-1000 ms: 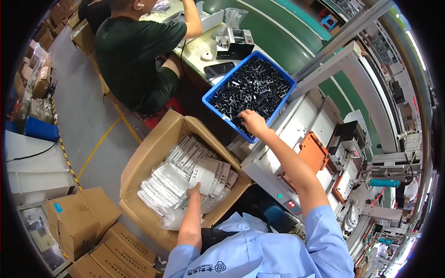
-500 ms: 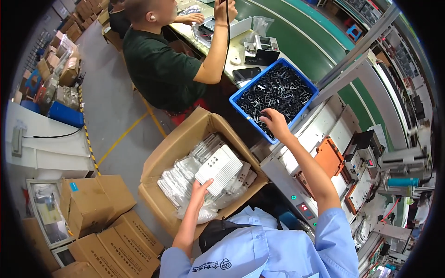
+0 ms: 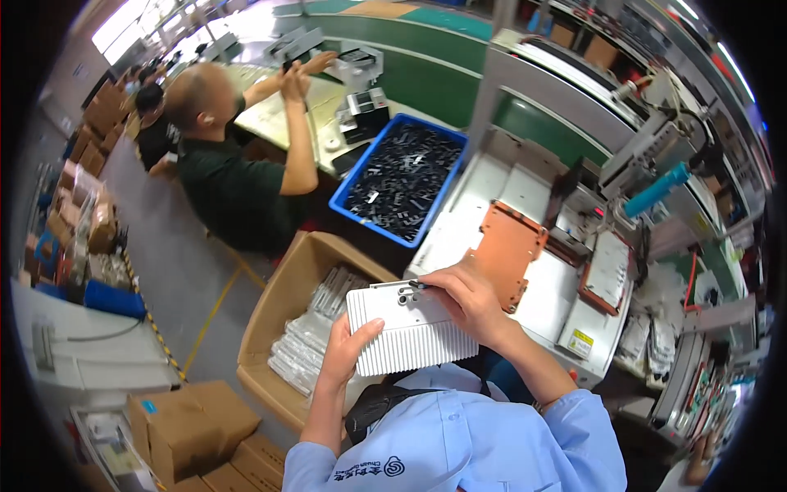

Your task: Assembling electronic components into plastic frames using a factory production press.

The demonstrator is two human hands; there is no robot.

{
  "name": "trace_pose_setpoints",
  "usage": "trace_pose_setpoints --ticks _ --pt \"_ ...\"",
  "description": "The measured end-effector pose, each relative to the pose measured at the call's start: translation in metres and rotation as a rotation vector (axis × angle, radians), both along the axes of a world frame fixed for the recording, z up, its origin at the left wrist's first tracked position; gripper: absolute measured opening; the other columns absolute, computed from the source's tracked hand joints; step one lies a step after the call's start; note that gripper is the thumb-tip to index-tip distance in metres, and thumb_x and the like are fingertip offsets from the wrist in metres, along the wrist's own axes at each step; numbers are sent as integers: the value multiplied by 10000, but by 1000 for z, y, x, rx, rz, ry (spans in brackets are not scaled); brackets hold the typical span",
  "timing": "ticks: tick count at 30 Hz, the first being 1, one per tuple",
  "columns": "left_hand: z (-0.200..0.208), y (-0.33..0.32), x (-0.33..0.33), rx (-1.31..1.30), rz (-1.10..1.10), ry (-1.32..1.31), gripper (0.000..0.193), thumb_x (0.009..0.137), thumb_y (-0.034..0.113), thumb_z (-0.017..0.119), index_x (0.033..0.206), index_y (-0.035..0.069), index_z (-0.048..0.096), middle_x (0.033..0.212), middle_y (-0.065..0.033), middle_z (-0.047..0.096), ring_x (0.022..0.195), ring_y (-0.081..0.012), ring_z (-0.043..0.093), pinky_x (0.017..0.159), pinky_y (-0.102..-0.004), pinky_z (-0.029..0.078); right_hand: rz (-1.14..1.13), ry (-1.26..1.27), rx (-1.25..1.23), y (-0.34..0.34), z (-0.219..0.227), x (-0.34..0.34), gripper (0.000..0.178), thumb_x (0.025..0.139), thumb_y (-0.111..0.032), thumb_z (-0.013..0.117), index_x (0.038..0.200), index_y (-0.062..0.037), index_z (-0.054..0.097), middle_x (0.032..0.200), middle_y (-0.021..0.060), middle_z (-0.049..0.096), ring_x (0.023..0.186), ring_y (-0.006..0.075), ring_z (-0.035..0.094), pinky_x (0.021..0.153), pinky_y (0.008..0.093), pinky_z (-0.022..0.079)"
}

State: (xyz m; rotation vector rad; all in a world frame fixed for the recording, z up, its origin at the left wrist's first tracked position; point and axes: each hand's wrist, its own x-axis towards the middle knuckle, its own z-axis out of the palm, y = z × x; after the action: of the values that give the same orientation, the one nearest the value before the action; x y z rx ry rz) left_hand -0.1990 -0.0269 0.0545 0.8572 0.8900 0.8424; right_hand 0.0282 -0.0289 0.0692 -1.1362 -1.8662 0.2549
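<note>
My left hand [image 3: 344,348] grips the left end of a white ribbed panel [image 3: 414,348], thumb on top. The panel has round holes near its far edge and ridges along its near side. My right hand [image 3: 474,302] pinches a small black plastic clip [image 3: 417,284] at the panel's far edge, beside the holes; whether the clip touches the panel I cannot tell. Below and to the left stands an open carton [image 3: 283,271] with several panels wrapped in clear plastic [image 3: 299,353]. Beyond my hands, a blue bin [image 3: 385,234] holds a heap of small black parts.
To the right, a white machine table [image 3: 525,184] carries an orange fixture plate [image 3: 504,254] and a dark boxy device. A co-worker in a dark shirt [image 3: 234,201] sits at a bench [image 3: 266,127] on the far left. Closed cartons [image 3: 201,422] stand at the lower left.
My right hand has come back from the blue bin to the panel with a black clip. My left hand has raised the panel from over the carton and moved right. The view has shifted.
</note>
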Motion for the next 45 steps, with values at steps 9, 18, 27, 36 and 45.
trace_pose_setpoints --ticks 9,18,27,36,45 --pt "40 -20 38 458 -362 383 255 823 139 658 1030 -9 639 842 -59 672 704 -119 627 618 -278 494 -395 434 -11 -88 28 79 190 838 45 621 1022 0 597 927 88 622 830 139 605 709 240 489" --pt "38 -4 61 1004 -495 365 198 722 54 707 908 15 651 770 -81 649 622 -209 622 562 -323 482 -504 572 164 -127 45 107 204 827 56 630 1024 17 591 965 96 625 877 161 587 789 269 470" --pt "28 -11 90 247 -298 207 357 829 135 650 1116 -61 569 998 -90 641 877 -117 599 782 -274 483 -483 -81 236 -105 25 73 327 677 11 743 989 -69 687 909 37 668 837 222 601 724 319 482" --pt "24 -21 98 291 -348 215 315 857 146 638 1088 -62 586 965 -67 645 839 -98 588 743 -262 480 -515 -233 218 -107 8 68 369 637 -58 663 1005 -52 676 922 50 647 866 214 601 726 334 510" --pt "16 -28 125 125 -349 141 403 813 83 642 1177 -56 540 1052 -121 626 908 -185 610 818 -315 479 -613 -370 -73 -143 -14 71 677 768 -431 656 1327 -88 490 1438 147 375 1335 311 336 1048 457 321"
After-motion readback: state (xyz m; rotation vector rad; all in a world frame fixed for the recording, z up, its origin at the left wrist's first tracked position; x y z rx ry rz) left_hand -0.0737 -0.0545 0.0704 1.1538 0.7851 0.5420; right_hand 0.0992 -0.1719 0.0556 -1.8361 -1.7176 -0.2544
